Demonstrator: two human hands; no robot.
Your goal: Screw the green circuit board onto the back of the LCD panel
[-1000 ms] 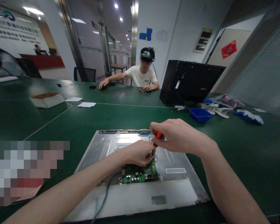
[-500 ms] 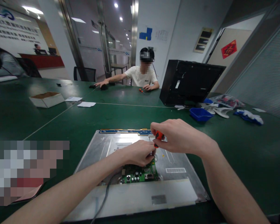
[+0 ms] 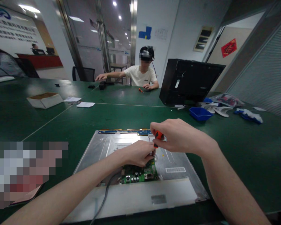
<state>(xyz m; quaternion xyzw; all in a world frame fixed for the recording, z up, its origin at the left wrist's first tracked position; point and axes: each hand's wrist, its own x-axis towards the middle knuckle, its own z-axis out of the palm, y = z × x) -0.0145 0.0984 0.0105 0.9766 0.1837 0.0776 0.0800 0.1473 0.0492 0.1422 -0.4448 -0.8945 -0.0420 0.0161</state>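
Observation:
My right hand [image 3: 175, 134] is closed around the orange-and-black handle of a screwdriver [image 3: 158, 135], which points down at a green circuit board [image 3: 140, 175]. Just below the handle, my left hand [image 3: 139, 153] is closed, its fingertips pinched beside the screwdriver's lower end; what they grip is hidden. The board sits on the metal back of a display panel [image 3: 175, 170] lying flat on the table. A narrow blue circuit strip [image 3: 118, 132] runs along the panel's far edge. From the board's left side a grey cable [image 3: 104, 201] trails toward me.
A black monitor housing [image 3: 192, 82] stands behind at the right, with a blue tray [image 3: 200, 114] and gloves [image 3: 248, 115] near it. A white box [image 3: 45, 100] and papers [image 3: 86, 104] lie at the left. Across the table [image 3: 121, 115] sits a co-worker [image 3: 141, 75].
Both my hands keep nearly the same hold and place on the panel and screwdriver. The co-worker's outstretched hand has lifted off a dark object on the table. The view has shifted slightly.

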